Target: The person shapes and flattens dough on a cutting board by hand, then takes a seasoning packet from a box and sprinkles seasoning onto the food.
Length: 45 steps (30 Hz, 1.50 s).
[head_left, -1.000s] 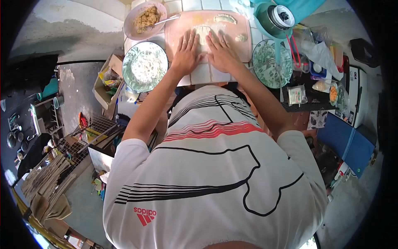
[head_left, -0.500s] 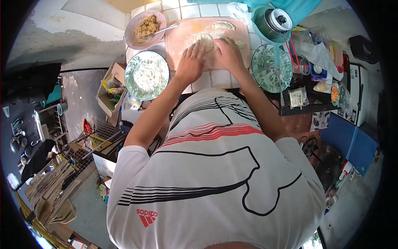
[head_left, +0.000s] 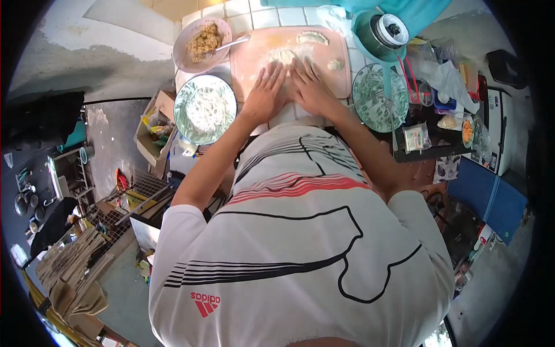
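Facing the board (head_left: 243, 66) from the front edge, and taking the dough (head_left: 282, 56) on it as clock centre. A bowl (head_left: 179, 53) of filling stands near 9 o'clock, its spoon (head_left: 234, 42) reaching over the board; a floured plate (head_left: 182, 118) sits at 8. The left hand (head_left: 264, 94) lies at 7 o'clock and the right hand (head_left: 311, 89) toward 5, both palms down, fingers extended, gripping nothing visible; what lies beneath the palms is hidden. A folded dumpling (head_left: 312, 38) rests at 2 o'clock, a dough lump (head_left: 335, 65) at 3, a second plate (head_left: 364, 110) at 4.

Risks, in judgement: a leftward sweep could catch the spoon; uneven pressure could tear the dough, and scant flour make it stick; the right forearm could nudge the second plate.

Surface: white-tiled table (head_left: 289, 15), shared tightly. Room: cardboard box (head_left: 143, 144) at left, loaded black shelf (head_left: 430, 152) at right.
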Each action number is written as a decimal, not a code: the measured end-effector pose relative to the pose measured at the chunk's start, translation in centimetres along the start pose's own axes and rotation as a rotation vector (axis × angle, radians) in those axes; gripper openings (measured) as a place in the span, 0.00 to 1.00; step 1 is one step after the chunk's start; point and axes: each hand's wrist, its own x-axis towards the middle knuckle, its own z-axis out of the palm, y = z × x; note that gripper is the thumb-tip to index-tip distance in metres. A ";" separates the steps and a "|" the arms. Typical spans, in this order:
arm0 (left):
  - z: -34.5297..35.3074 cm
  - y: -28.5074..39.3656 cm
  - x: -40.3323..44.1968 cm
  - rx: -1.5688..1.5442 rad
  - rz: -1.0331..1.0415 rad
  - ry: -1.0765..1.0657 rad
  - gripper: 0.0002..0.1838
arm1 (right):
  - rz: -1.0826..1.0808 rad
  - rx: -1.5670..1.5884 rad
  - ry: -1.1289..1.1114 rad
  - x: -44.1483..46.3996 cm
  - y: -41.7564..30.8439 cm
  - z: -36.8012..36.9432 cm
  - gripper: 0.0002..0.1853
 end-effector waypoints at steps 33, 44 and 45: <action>0.2 -0.2 1.9 0.065 -0.109 0.058 0.42 | -0.052 0.266 -0.033 0.7 2.1 -1.9 0.44; 2.0 0.3 2.9 0.176 -0.078 0.092 0.45 | -0.027 0.141 0.012 3.2 2.7 -2.4 0.42; 1.9 0.4 2.8 0.187 -0.090 0.095 0.46 | -0.032 0.079 -0.029 3.7 3.0 -2.0 0.42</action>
